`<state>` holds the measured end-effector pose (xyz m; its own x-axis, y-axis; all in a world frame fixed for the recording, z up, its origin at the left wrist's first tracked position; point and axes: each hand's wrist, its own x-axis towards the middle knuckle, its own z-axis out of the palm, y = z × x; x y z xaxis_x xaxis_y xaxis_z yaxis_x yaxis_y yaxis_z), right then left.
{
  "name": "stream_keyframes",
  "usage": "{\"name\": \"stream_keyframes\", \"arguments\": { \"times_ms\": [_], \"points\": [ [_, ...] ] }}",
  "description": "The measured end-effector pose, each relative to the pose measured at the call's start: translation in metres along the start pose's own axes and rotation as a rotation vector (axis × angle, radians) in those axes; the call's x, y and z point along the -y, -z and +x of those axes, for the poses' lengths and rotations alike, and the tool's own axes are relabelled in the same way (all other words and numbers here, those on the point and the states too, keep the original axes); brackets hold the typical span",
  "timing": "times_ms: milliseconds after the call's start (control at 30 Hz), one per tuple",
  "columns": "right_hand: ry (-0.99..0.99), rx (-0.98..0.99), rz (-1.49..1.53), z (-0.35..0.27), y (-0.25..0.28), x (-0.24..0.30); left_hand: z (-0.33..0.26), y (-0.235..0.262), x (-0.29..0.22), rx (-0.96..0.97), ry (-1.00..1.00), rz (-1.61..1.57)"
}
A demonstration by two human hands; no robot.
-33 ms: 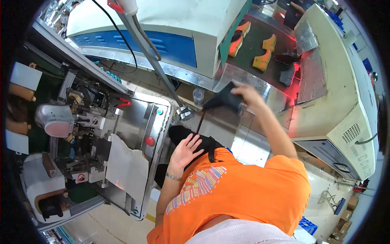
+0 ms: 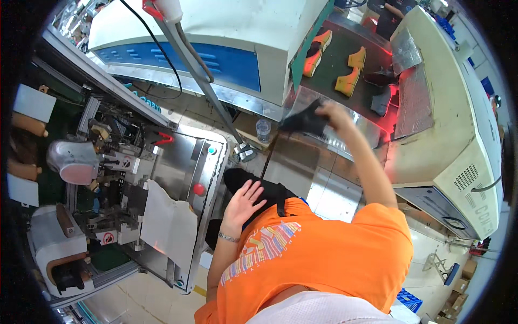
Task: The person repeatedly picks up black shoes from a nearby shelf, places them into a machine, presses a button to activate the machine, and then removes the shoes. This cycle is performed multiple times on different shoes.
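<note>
My right hand (image 2: 333,114) is stretched out ahead to the right, its fingers closed on a black shoe upper (image 2: 305,120). The upper is slightly blurred, and its pointed end faces left. It hangs over the metal end plate of a conveyor (image 2: 352,141). On the dark belt (image 2: 337,67) beyond stand several yellow and orange shoe forms (image 2: 348,82), with a dark red one (image 2: 380,76) and a grey one (image 2: 382,101) at the right. My left hand (image 2: 244,205) is empty, palm up with fingers spread, above my dark-clothed leg.
A machine with a steel table (image 2: 181,156), a red button (image 2: 199,189) and a white sheet (image 2: 167,221) stands at the left. Cream housings (image 2: 448,135) flank the belt, and red light glows along its right side. A clear cup (image 2: 263,127) sits below the conveyor end.
My right hand has moved slightly up and away with the black shoe upper, closer to the belt. My left hand has shifted slightly left and stays open.
</note>
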<state>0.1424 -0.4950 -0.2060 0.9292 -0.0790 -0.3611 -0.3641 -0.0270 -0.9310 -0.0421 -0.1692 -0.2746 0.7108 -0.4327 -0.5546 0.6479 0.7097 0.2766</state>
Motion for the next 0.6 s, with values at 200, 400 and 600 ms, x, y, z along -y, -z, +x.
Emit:
{"name": "stream_keyframes", "arguments": {
  "times_ms": [200, 400, 600],
  "points": [
    [0.121, -0.317, 0.116, 0.213, 0.192, 0.07, -0.01, 0.017, -0.033, -0.056, -0.131, 0.216],
    [0.102, -0.549, -0.223, 0.248, 0.183, 0.013, -0.018, 0.013, -0.04, -0.154, -0.289, 0.245],
    [0.283, -0.465, -0.98, 0.123, 0.095, -0.17, 0.002, 0.027, -0.031, -0.332, -0.356, 0.621]
  ]
}}
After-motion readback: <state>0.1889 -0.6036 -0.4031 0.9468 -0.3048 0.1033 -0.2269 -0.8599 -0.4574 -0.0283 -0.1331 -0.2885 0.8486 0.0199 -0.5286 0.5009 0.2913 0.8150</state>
